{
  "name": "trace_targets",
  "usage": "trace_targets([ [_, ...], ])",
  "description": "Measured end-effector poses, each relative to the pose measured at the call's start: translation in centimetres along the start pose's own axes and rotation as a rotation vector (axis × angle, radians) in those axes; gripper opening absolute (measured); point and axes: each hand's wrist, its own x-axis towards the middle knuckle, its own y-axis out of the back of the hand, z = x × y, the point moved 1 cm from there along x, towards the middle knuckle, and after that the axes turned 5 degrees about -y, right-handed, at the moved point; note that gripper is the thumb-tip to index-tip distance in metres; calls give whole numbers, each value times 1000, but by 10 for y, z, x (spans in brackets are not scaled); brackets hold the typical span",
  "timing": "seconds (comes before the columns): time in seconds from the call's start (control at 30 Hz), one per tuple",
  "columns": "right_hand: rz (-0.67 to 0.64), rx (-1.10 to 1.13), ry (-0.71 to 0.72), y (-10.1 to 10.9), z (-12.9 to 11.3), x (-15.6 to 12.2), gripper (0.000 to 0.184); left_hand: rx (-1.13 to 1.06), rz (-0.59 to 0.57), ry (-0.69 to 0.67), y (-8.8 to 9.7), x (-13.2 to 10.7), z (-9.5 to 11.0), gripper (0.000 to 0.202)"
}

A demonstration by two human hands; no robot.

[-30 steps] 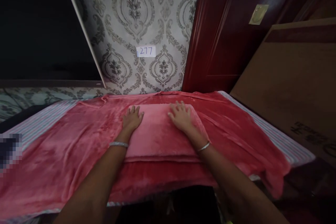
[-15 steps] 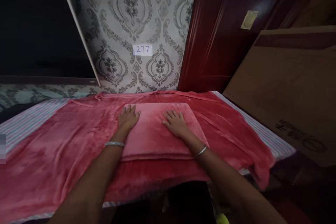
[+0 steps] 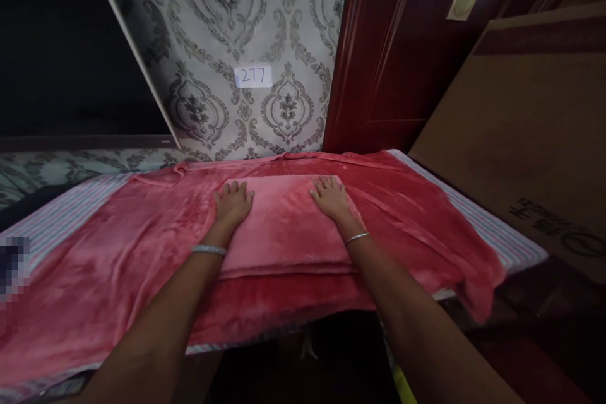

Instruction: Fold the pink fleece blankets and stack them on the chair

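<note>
A pink plush cloth (image 3: 279, 227), folded into a thick rectangle, lies in the middle of the head view. Beneath it a larger red-pink plush blanket (image 3: 156, 252) is spread out with some wrinkles. My left hand (image 3: 233, 203) rests flat on the folded cloth's left edge, fingers apart. On its far right corner lies my right hand (image 3: 330, 197), palm down with the fingers stretched out. Neither hand grips anything. Each wrist wears a silvery bangle.
Striped fabric (image 3: 502, 237) shows under the blanket at both sides. A large cardboard box (image 3: 516, 120) leans at the right, beside a dark red door (image 3: 379, 63). A black screen (image 3: 71, 57) stands at the left. Patterned wallpaper (image 3: 288, 107) carries a paper marked 277 (image 3: 253, 76).
My right hand has slid right and away from me to the folded cloth's far corner. My left hand stays at the left edge. The camera view has shifted slightly.
</note>
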Motion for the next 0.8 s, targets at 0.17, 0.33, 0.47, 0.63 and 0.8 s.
trace_targets([
  [0.17, 14, 11, 6, 1, 2, 0, 58, -77, -48, -372, 4, -42, 69, 61],
  [0.33, 40, 21, 17, 2, 3, -2, 57, -98, -114, -589, -23, -92, 118, 69],
  [0.47, 59, 39, 16, 1, 4, -4, 56, -42, -96, -436, -22, -99, 88, 69],
  [0.63, 74, 48, 23, -1, 5, -5, 56, 56, -35, -160, -15, -113, -8, 65],
  [0.8, 50, 53, 23, 4, 4, -3, 55, -2, 132, -322, -35, -150, -85, 64],
])
